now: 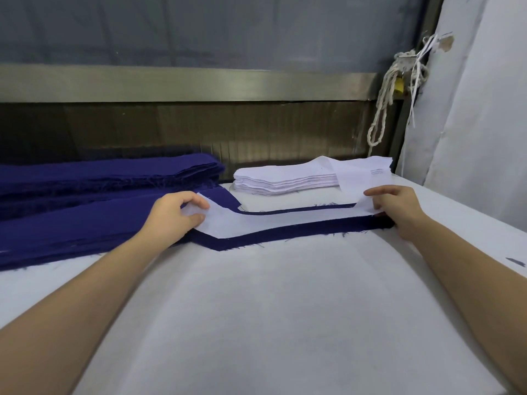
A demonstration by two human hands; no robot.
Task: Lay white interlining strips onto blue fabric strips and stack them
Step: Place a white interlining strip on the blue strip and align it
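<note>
I see a white interlining strip lying flat along a dark blue fabric strip of the same bent shape on the bench, with blue showing as a border on both long edges and frayed threads along the near one. My left hand pinches its wide left end and my right hand pinches its right end, which curls up off the blue. Behind, a stack of blue fabric strips sits at the left, and a stack of white interlining pieces sits right of it.
</note>
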